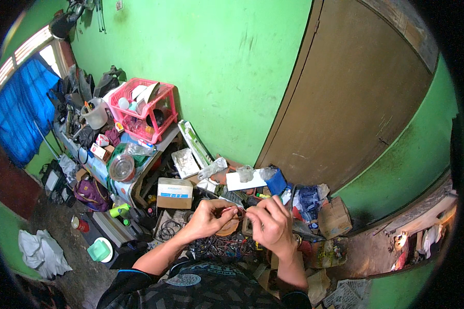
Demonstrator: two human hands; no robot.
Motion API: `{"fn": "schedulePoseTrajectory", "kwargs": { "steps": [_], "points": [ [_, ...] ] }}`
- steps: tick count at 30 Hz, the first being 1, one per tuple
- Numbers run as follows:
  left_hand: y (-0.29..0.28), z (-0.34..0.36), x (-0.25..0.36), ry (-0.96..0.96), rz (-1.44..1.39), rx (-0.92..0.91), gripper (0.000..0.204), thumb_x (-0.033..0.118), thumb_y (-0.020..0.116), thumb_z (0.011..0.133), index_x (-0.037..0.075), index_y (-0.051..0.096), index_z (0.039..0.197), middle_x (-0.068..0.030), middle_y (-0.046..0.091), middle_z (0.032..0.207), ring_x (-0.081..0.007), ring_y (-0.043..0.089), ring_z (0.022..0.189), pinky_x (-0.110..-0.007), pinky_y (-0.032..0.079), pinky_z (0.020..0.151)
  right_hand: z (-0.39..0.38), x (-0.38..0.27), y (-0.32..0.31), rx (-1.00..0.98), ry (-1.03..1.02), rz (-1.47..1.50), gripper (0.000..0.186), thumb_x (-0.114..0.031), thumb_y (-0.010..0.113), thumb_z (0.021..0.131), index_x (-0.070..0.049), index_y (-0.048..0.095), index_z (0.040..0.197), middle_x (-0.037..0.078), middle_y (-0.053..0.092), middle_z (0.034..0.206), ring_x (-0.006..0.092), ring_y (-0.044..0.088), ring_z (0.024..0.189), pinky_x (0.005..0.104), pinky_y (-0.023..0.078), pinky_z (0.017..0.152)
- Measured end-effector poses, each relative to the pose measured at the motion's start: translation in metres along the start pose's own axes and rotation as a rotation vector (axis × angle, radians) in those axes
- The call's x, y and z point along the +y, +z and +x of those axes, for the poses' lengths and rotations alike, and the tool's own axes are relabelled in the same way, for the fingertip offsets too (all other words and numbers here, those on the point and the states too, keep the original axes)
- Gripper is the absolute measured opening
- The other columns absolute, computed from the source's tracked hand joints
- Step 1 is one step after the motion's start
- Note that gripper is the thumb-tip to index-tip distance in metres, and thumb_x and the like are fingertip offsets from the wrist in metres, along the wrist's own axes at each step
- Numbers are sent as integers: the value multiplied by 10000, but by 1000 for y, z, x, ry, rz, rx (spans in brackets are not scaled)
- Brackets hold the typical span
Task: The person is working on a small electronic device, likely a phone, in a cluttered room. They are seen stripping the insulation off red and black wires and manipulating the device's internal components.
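1. A thin reddish strand (233, 208), too small to identify further, was located at the lower centre of the frame, between the two hands.
2. The left hand (214, 216) pinched the strand between thumb and forefinger.
3. The right hand (269, 222) was positioned just beside it, fingers curled and narrow; whether its fingertips gripped the strand could not be told.
4. An orange bowl (227, 228), partly hidden, was visible behind and between the hands.
5. A tangle of wires (221, 248) covered the area below the hands, at the lower centre.
6. A cardboard box with blue print (174, 194) stood left of centre; a brown open carton (335, 217) was at the lower right.
7. A pink plastic rack (150, 135) stood on a cluttered table at the upper left.
8. A brown door (345, 92) occupied the upper right, set in a green wall (216, 62).
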State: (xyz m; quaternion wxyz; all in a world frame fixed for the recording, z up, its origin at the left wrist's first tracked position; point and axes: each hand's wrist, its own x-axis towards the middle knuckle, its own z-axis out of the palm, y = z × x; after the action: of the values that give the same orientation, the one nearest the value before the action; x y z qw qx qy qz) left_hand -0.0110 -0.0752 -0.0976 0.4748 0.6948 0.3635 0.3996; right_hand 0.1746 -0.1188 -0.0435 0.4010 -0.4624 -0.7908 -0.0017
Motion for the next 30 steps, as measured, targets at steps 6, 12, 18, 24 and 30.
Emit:
{"fn": "schedulePoseTrajectory", "kwargs": {
  "steps": [6, 12, 18, 24, 30],
  "points": [
    [7, 5, -4, -26, -100, 120, 192, 110, 664, 836, -54, 675, 936, -70, 681, 773, -66, 584, 724, -241, 495, 652, -29, -11, 46, 253, 153, 167, 151, 3, 722, 705, 6, 673, 848, 75, 574, 703, 203, 592, 564, 300, 472, 517],
    [0, 4, 3, -79, -190, 94, 169, 82, 669, 815, -60, 692, 904, -59, 682, 766, -59, 578, 707, -219, 494, 656, -41, -7, 57, 276, 180, 113, 205, -16, 748, 681, -13, 686, 877, 90, 609, 790, 250, 624, 719, 329, 503, 630],
    [5, 1, 4, -79, -248, 31, 158, 63, 671, 810, -65, 693, 900, -56, 670, 738, -61, 570, 669, -215, 487, 620, -45, 9, 68, 392, 222, 422, 276, -3, 733, 678, -20, 517, 849, 124, 611, 819, 211, 620, 733, 326, 485, 634],
    [8, -3, 11, -53, -303, -46, 146, 31, 663, 814, -85, 685, 900, -27, 620, 668, -47, 529, 604, -198, 442, 527, -43, 8, 67, 167, 577, 475, 219, -21, 606, 844, -10, 513, 1042, 93, 640, 707, 106, 605, 645, 263, 466, 581],
    [8, -2, 17, -183, -190, -114, 195, 145, 723, 817, -31, 714, 899, -21, 662, 696, -36, 528, 618, -206, 438, 542, -50, 13, 69, 161, 662, 613, 189, 33, 549, 870, 33, 599, 1052, 49, 641, 784, 54, 548, 677, 210, 439, 585]
  ]
}}
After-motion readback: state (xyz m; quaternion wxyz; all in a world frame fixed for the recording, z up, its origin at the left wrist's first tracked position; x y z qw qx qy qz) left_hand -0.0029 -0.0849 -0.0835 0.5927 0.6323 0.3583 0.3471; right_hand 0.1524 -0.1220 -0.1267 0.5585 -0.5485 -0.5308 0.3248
